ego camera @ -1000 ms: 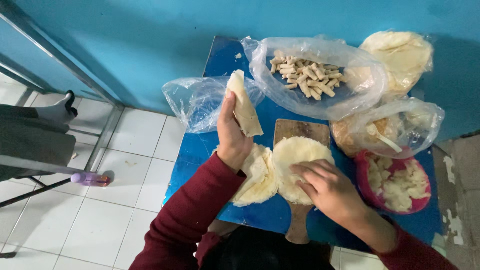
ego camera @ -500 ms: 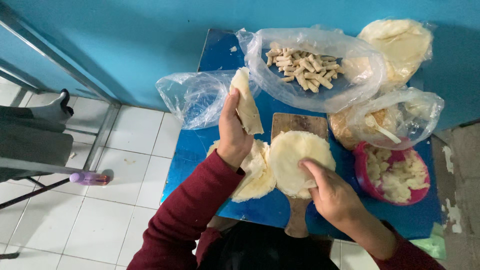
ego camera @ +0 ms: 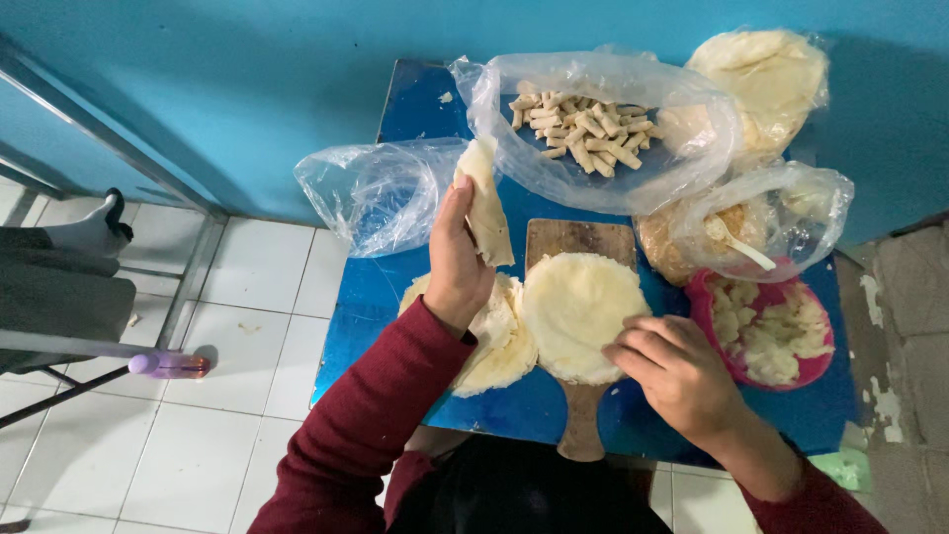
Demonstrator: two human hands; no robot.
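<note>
The folded dough sheet (ego camera: pixel 486 203) stands nearly upright above the blue table (ego camera: pixel 415 109), pinched in the left hand (ego camera: pixel 457 259) over the stack of dough sheets (ego camera: pixel 499 341). The right hand (ego camera: pixel 675 371) rests with fingers curled on the near-right edge of the round dough sheet (ego camera: pixel 578 309), which overhangs the wooden board (ego camera: pixel 578 242) on both sides. Bags crowd the far edge: an empty clear bag (ego camera: pixel 371 193) and the bag of rolled pieces (ego camera: pixel 593 129); the pink bowl (ego camera: pixel 771 336) sits just beside the right hand.
</note>
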